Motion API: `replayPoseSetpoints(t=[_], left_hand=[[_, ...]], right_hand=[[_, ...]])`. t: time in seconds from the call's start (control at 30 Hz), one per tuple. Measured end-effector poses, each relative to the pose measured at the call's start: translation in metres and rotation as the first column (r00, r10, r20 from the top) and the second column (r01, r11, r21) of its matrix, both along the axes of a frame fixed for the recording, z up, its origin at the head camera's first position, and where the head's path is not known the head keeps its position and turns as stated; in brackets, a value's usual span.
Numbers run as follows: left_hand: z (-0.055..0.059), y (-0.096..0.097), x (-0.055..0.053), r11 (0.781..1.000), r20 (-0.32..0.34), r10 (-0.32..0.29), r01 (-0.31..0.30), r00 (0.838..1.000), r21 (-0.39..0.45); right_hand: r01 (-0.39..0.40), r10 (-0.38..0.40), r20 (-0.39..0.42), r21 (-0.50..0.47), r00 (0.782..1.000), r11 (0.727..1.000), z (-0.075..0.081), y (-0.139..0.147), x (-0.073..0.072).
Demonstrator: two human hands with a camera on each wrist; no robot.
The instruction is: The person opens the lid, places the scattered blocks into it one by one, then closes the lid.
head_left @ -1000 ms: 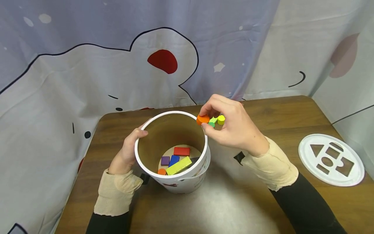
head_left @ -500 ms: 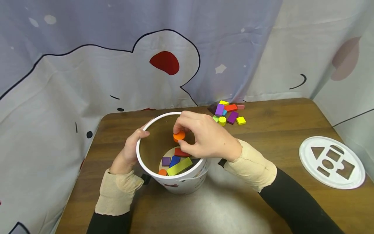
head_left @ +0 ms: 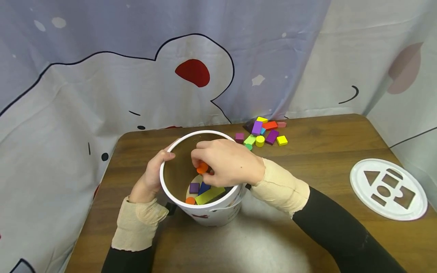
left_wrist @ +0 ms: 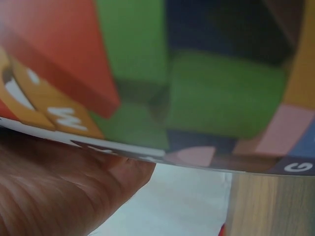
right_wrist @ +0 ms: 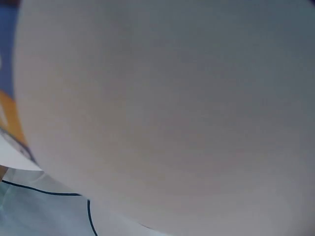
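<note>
A white bucket [head_left: 218,216] stands tilted toward me on the wooden table. My left hand [head_left: 152,170] grips its rim on the left, thumb over the edge; in the left wrist view that hand [left_wrist: 74,182] lies against the printed bucket wall [left_wrist: 133,59]. My right hand [head_left: 227,161] reaches inside the mouth and pinches an orange round block [head_left: 202,168] between thumb and fingers. On the bucket floor lie a purple block [head_left: 194,188], a blue block [head_left: 204,188], a yellow-green bar [head_left: 209,195] and another orange block [head_left: 190,200]. The bucket wall fills most of the right wrist view.
Behind the bucket to the right lies a loose pile of blocks, with a yellow cylinder [head_left: 260,141], a red bar [head_left: 271,126] and a yellow block [head_left: 282,140]. A white lid with shaped holes [head_left: 362,197] rests at the right. A printed curtain [head_left: 102,87] hangs behind the table.
My right hand has moved left and down from beside the rim into the bucket, carrying the orange block. The block pile behind it has come into view. My left hand stays at the rim.
</note>
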State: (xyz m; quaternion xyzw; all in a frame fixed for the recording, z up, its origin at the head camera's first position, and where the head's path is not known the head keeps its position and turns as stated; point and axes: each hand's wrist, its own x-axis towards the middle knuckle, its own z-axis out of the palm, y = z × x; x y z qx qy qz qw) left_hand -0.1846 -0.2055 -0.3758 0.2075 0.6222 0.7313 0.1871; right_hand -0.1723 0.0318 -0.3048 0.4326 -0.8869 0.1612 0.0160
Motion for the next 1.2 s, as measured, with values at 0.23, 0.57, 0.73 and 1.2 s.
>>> replayPoseSetpoints(t=[0.23, 0.57, 0.73, 1.2], left_hand=[[0.0007, 0.0004, 0.0016, 0.999, 0.009, 0.030, -0.029, 1.000, -0.035], [-0.0012, -0.0009, 0.0017, 1.000, 0.019, 0.027, -0.026, 0.999, -0.017], [-0.0008, -0.0008, 0.0021, 0.999, 0.021, 0.031, -0.030, 0.999, -0.021], [0.0011, 0.0010, 0.0030, 0.999, 0.024, 0.034, -0.034, 0.999, -0.028]], right_hand=[[0.023, -0.023, 0.005, 0.073, 1.000, 0.997, -0.0013, -0.0013, 0.0006], [0.026, -0.024, -0.014, 0.121, 1.000, 0.992, -0.0023, -0.0023, 0.0018], [0.025, -0.025, -0.007, 0.127, 1.000, 0.992, -0.0021, -0.0025, 0.0021], [0.007, 0.006, -0.084, 0.153, 0.996, 0.988, -0.0038, -0.0019, 0.0042]])
